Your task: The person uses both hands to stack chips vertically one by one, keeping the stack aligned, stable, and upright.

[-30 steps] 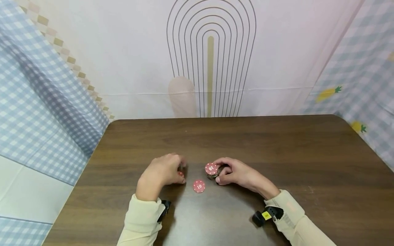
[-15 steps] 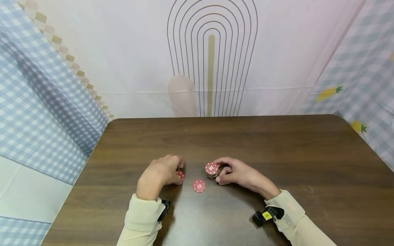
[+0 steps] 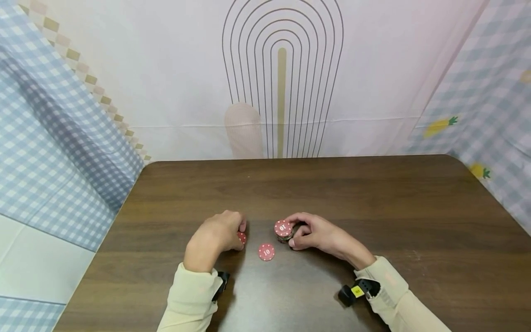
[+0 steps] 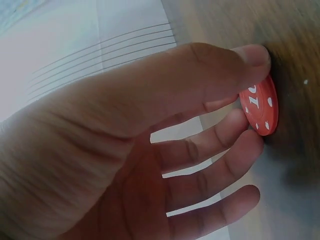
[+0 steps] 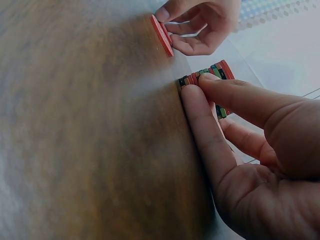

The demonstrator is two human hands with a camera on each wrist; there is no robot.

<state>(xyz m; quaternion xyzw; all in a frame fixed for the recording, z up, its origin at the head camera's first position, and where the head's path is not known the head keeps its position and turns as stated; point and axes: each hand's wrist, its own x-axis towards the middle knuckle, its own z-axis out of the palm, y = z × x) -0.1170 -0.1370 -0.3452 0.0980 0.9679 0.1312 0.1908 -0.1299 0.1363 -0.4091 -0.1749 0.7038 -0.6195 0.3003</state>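
My left hand (image 3: 215,235) pinches a red poker chip (image 3: 242,238) marked 10 between thumb and fingertips, low over the tabletop. In the left wrist view the thumb covers the upper part of that chip (image 4: 260,107). To the right stands a stack of poker chips (image 3: 284,229) with a red 10 chip on top. My right hand (image 3: 317,233) holds the stack's right side with thumb and fingers. Its edges show red, green and black in the right wrist view. A loose red 10 chip (image 3: 266,252) lies flat between both hands, nearer to me.
The brown wooden table (image 3: 352,189) reaches back to a white cloth (image 3: 182,83) with arch lines. Blue checked cloth (image 3: 54,129) hangs at the left side, and another checked cloth (image 3: 498,115) at the right. A black wrist camera (image 3: 347,295) sits beside the right sleeve.
The left thumb and fingers have drawn in around the chip, with a slight shift to the left. My right hand and the stack stay in place, as does the loose chip.
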